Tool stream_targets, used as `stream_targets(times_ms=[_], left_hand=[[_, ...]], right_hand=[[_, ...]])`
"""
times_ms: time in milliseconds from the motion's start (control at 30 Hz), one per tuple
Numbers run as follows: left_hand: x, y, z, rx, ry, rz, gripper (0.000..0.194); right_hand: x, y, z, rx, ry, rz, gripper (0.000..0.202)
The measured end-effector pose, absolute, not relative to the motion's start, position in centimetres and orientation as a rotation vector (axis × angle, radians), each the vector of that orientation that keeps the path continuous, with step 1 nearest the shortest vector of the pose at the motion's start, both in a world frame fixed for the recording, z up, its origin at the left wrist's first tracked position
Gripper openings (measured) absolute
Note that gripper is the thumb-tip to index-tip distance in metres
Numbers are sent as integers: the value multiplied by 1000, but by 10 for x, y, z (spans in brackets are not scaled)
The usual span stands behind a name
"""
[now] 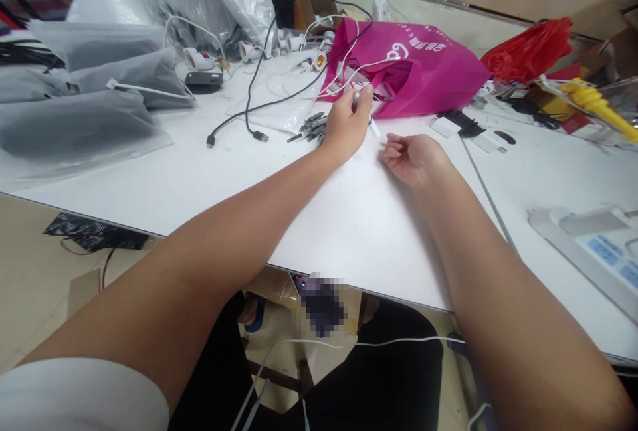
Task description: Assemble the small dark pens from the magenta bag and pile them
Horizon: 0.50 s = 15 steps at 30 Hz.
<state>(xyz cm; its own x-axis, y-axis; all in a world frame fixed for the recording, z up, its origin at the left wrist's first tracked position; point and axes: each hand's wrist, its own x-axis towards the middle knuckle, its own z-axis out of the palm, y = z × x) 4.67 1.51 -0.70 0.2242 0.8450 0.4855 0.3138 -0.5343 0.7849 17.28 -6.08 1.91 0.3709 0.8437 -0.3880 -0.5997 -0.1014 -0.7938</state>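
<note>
My left hand (347, 124) is closed round a small light-coloured item, whose rounded end (355, 97) shows between thumb and fingers. It is in front of the opening of a magenta bag (433, 76) lying on its side. Beside it, partly covered by the hand, is a pile of small dark grey pieces (314, 127). My right hand (409, 157) rests at the white table (359, 218), palm turned inward, with its fingers loosely curled apart and nothing visible in them. A small white piece (375, 128) lies between the two hands.
Frosted plastic bags (74, 125) lie at the left. A black cable (252, 109) curves behind the left hand. White sockets (249, 51) stand at the back. White adapters (446, 127) and a white device (598, 245) are on the right. A red bag (531, 52) is behind.
</note>
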Motion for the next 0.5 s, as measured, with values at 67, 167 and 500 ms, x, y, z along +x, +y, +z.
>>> stream_targets(times_ms=[67,167,500], left_hand=[[46,8,-1,1788,1117,1375,50],[44,-4,5,1882,1092,1330,48],[36,-27,3,2638,901,761,34]], right_hand=[[175,-58,15,-1131,-317,1228,37],[176,-55,10,-1122,-352,1221,37],[161,-49,7,-1189,-374,1045,43]])
